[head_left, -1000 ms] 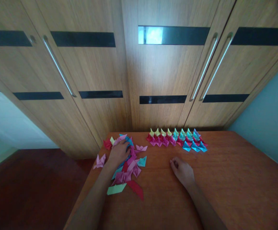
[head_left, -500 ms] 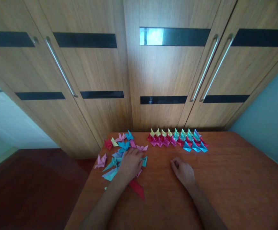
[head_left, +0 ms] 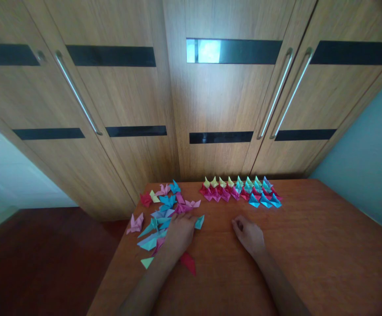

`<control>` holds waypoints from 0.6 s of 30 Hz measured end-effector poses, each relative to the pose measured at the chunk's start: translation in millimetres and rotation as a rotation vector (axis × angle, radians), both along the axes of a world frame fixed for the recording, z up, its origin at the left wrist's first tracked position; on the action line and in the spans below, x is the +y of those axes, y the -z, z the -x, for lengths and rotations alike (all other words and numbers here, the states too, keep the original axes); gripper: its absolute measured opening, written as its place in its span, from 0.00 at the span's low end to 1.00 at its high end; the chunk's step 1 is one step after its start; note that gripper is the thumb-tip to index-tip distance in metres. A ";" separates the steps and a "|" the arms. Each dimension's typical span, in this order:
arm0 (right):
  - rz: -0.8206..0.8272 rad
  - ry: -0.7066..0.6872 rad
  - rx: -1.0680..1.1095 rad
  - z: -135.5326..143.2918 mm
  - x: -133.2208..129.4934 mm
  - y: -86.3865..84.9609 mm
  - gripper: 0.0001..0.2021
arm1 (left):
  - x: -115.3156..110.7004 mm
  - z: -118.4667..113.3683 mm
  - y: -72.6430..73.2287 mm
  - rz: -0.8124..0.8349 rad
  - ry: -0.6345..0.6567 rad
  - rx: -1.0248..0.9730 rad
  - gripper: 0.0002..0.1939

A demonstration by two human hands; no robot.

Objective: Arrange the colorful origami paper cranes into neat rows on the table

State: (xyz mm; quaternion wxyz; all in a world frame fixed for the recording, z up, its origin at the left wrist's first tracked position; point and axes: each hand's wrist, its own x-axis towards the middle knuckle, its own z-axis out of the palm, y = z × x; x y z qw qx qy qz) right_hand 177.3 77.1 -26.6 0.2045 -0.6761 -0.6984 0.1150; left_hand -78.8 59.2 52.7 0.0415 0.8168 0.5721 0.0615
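Left hand palm down on loose folded-paper pieces, left part of brown table; fingertips hidden from where I stand, cannot tell if they grip; turquoise piece just beside it, red piece by wrist; right hand rests on table, fingers curled in toward thumb, near packed paper rows; wooden cupboard behind.

Beyond the left grip and right grip stands a wood-grain wardrobe with metal bar handles and glossy black strips. The brown tabletop spreads beneath both; right of them rises a bluish wall, left, dark reddish floor.
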 end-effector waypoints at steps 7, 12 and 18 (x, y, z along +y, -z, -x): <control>-0.030 -0.026 0.180 -2.8 -0.1 0.0 0.14 | -6.2 -8.9 1.6 -0.025 0.124 -0.508 0.16; -0.044 -0.176 0.531 1.5 -6.6 -8.8 0.17 | -14.3 -22.8 13.7 -0.006 0.116 -0.652 0.15; 0.029 -0.329 0.759 16.6 -21.9 -22.8 0.18 | -20.4 -25.9 23.8 0.004 0.093 -0.586 0.08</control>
